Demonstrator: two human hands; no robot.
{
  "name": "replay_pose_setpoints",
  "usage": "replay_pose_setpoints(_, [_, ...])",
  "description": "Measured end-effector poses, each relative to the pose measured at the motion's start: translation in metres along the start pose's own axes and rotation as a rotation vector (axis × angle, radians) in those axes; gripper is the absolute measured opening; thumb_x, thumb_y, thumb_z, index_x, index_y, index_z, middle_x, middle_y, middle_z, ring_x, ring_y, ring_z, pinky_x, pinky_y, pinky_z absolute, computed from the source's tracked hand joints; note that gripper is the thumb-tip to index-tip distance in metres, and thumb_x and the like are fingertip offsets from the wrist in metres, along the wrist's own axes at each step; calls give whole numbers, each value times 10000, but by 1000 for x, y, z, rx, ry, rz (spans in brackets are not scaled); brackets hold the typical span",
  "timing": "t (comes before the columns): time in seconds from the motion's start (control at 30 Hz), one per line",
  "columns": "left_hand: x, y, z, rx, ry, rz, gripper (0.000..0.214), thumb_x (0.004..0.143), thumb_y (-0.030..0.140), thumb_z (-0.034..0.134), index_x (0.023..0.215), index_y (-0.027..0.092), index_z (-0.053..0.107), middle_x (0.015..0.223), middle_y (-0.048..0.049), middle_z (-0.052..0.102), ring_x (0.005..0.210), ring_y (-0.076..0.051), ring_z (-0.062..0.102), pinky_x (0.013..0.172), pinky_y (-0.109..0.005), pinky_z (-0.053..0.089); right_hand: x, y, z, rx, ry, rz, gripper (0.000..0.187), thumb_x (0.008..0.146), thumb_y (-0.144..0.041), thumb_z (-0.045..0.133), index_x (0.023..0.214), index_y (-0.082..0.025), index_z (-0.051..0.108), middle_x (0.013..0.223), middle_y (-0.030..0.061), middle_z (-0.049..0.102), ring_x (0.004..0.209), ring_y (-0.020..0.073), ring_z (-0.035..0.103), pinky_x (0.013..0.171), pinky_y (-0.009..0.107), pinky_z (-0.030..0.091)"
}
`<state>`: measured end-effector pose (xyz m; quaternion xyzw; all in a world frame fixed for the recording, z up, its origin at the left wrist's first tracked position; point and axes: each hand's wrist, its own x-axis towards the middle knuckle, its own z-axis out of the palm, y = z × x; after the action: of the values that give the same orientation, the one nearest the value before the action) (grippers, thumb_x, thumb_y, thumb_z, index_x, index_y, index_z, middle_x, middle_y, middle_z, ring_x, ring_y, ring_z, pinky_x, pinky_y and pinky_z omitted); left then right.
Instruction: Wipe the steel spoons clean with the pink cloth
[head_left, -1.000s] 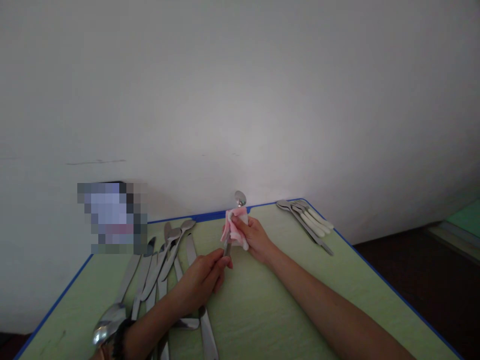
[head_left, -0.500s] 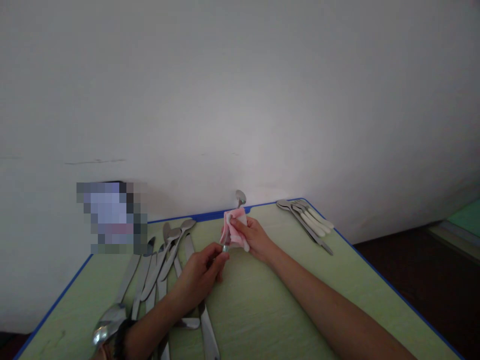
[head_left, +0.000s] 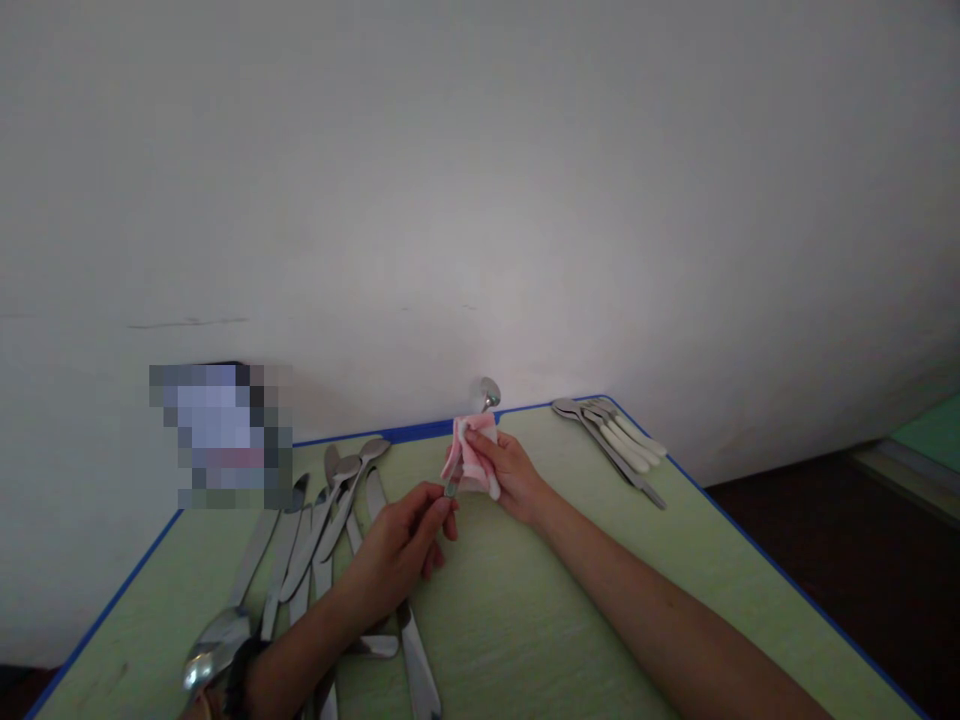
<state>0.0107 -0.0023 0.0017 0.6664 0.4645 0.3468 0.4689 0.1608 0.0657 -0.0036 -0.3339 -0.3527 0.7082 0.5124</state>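
A metal spoon [head_left: 490, 391] is held up over the far middle of the table, bowl end pointing away from me. My left hand [head_left: 412, 540] is closed on the end of its handle. Wrapped around the middle of the handle is a pink and white cloth [head_left: 474, 450], pinched in my right hand [head_left: 511, 472] with the thumb on top. The cloth hides most of the handle. Under and beside my left forearm lies a loose heap of metal spoons and knives [head_left: 319, 540], partly covered by the arm.
White-handled forks [head_left: 630, 440], with a spoon and a knife [head_left: 611, 455] alongside, lie at the far right of the green table [head_left: 570, 620]. A large spoon [head_left: 217, 645] lies at the left. A blurred-out upright object [head_left: 225, 430] stands at the back left, near the wall [head_left: 480, 200].
The spoon's bowl has shifted slightly to the right and turned a little. The cloth and my right hand have moved slightly right too. Both grips are kept.
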Motion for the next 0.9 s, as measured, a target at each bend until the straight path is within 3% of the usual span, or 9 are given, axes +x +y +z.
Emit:
replay_pose_setpoints(0.5, [0, 0, 0, 20, 3, 9, 283, 902, 407, 350, 801, 182, 489, 500, 81, 475, 383, -76, 468, 399, -170, 372, 0, 0, 0, -23, -10, -12, 278, 626, -388, 721, 665, -130, 625, 586, 7, 614, 536, 107, 528, 537, 232, 390])
replay_pose_setpoints(0.73, [0, 1, 1, 0, 14, 17, 274, 909, 396, 349, 812, 178, 485, 609, 55, 530, 395, -60, 470, 419, -172, 391, 1, 1, -2, -63, -44, 3, 304, 627, -409, 716, 672, -119, 634, 579, 2, 600, 523, 94, 511, 532, 226, 378])
replay_pose_setpoints(0.9, [0, 0, 0, -20, -7, 8, 295, 915, 403, 348, 771, 181, 480, 529, 78, 475, 390, -61, 446, 428, -165, 388, 2, 3, -4, -116, -59, 5, 310, 634, -412, 711, 689, -115, 639, 592, 6, 603, 541, 96, 519, 555, 230, 390])
